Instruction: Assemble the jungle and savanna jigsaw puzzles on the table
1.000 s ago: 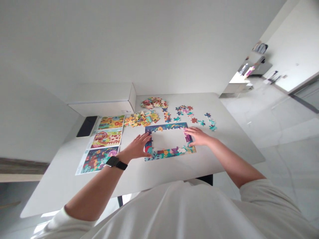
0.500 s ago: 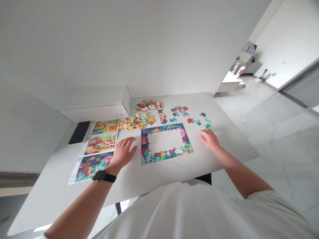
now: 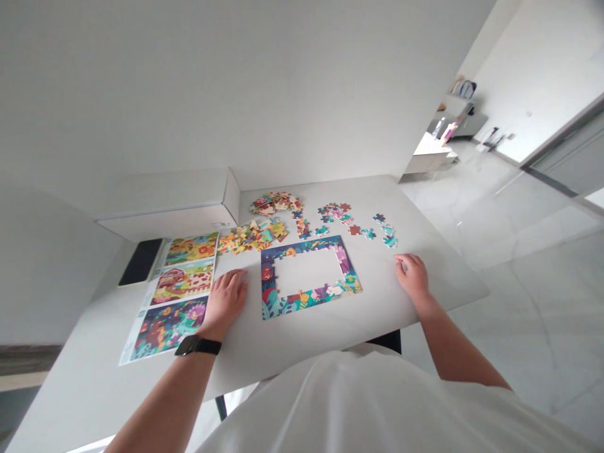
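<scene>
My left hand [image 3: 225, 303] lies palm down on the table, fingers loosely extended and holding nothing. It rests at the right edge of a printed picture sheet [image 3: 175, 284] with three scenes. My right hand [image 3: 413, 277] is on the table at the right, fingers slightly bent, with a small gap between thumb and forefinger and nothing seen in it. Between the hands lies a rectangular puzzle border [image 3: 311, 303] of joined colourful pieces, its middle showing bare table. Beyond my right hand are several loose teal and dark blue puzzle pieces [image 3: 389, 236].
A yellowish pile of puzzle pieces [image 3: 255, 236] and a reddish pile [image 3: 276, 202] sit behind the border, with loose purple and brown pieces [image 3: 336, 212] to their right. A white box [image 3: 189, 214] stands against the wall. A black phone [image 3: 140, 262] lies left of the sheet.
My right hand has moved right, away from the border, and its fingers have bent in more. My left hand has drawn back slightly from the border. The view has shifted a little.
</scene>
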The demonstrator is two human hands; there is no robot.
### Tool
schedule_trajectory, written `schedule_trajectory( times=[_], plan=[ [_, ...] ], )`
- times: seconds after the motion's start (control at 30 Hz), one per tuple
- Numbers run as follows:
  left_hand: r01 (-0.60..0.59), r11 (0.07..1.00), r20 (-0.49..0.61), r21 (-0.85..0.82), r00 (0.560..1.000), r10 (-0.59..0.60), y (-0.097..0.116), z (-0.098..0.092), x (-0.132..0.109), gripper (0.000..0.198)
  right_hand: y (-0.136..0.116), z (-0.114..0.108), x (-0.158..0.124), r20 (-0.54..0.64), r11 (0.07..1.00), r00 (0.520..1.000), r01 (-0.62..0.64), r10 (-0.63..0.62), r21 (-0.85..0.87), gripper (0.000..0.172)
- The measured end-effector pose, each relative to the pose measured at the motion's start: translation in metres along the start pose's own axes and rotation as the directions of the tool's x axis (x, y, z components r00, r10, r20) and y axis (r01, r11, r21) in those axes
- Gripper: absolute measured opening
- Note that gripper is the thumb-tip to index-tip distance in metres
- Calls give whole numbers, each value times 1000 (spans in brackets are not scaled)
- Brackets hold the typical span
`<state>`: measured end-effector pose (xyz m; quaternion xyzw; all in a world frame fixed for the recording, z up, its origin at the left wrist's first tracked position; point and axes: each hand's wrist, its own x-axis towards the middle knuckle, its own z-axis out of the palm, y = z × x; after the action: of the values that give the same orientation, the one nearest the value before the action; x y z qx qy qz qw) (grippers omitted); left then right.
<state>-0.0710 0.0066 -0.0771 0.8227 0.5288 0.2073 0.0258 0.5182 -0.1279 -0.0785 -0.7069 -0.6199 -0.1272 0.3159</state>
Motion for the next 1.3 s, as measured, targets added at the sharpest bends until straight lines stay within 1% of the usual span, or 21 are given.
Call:
schedule_trajectory(
  times=[0.17, 0.4, 0.53, 0.67, 0.87, 0.97, 1.03, 1.13, 1.23, 1.3],
  plan=[
    [-9, 999, 6, 48, 1000, 9, 4, -1, -2, 40, 1, 1, -1, -8, 1000, 1000, -12, 12, -2, 25],
    [-12, 999, 13, 46, 1000, 12, 11, -6, 0, 39, -2, 1, 3, 79, 999, 996, -49, 47, 15, 29],
    [-15, 999, 6, 45, 1000, 15, 13, -7, 1, 38, -3, 1, 4, 108, 1000, 994, -30, 29, 2, 28],
    [-22, 998, 5, 57, 1000, 22, 14, -7, 1, 40, -4, 1, 5, 109, 1000, 994, -25, 25, -2, 28],
    [-38, 998, -10, 57, 999, 38, 10, -3, 1, 39, -3, 1, 3, 73, 1000, 997, -20, 19, 16, 28],
    [-39, 997, -16, 63, 999, 40, 10, -3, 1, 39, -3, 1, 7, 81, 999, 997, -15, 12, 32, 27],
    [-35, 997, -17, 64, 999, 36, 11, -3, 1, 38, -6, 2, 15, 92, 999, 996, -15, 11, 48, 27],
    [-25, 998, -11, 56, 1000, 25, 13, -4, 2, 38, -18, 7, 37, 117, 997, 993, -5, -4, 75, 29],
    [-22, 998, -12, 54, 1000, 23, 13, -4, 2, 38, -36, 19, 68, 168, 996, 984, 37, -51, 83, 30],
    [-31, 998, -22, 55, 999, 32, 12, -4, 2, 37, -46, 31, 89, 221, 997, 973, 55, -66, 57, 29]
  ],
)
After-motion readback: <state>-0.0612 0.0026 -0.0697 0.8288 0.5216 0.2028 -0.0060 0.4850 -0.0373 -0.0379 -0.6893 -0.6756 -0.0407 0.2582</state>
